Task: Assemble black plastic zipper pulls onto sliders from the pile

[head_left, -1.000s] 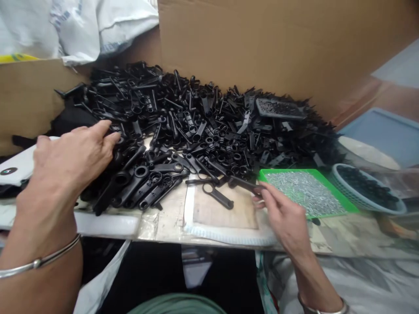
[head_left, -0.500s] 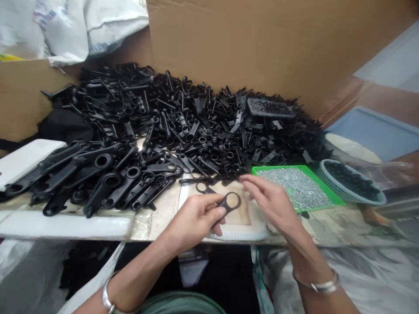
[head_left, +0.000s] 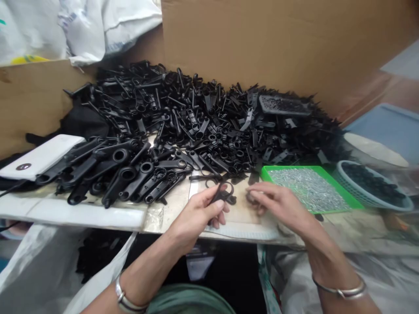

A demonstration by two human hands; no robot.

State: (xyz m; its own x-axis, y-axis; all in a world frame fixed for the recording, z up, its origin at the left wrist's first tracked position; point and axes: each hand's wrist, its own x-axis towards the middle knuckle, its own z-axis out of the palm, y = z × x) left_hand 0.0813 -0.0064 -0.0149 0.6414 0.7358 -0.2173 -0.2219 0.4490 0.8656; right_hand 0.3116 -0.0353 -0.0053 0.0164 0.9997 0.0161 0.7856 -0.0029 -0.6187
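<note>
Between the thumb and fingers of my left hand [head_left: 199, 213] is a black ringed part [head_left: 225, 192], held just above the tabletop. My right hand [head_left: 278, 203] is a little to its right, fingers pinched together around something small and dark that is too blurred to make out. Behind both hands rises a large pile of black plastic parts [head_left: 183, 109]. To the left lie larger black arm-shaped pieces [head_left: 134, 179]. Beside my right hand is a green tray [head_left: 266, 174] of small silvery metal pieces [head_left: 307, 187].
A blue-grey basket [head_left: 369, 198] of black parts stands at the right. A small grey tray [head_left: 284, 105] rests on the pile. At the left lies a white box-like device [head_left: 42, 155]. Cardboard [head_left: 278, 43] stands behind the pile.
The view has shifted, so the scene sits further right. My right hand has gone from loosely spread fingers to a pinch. The part in my left hand has turned.
</note>
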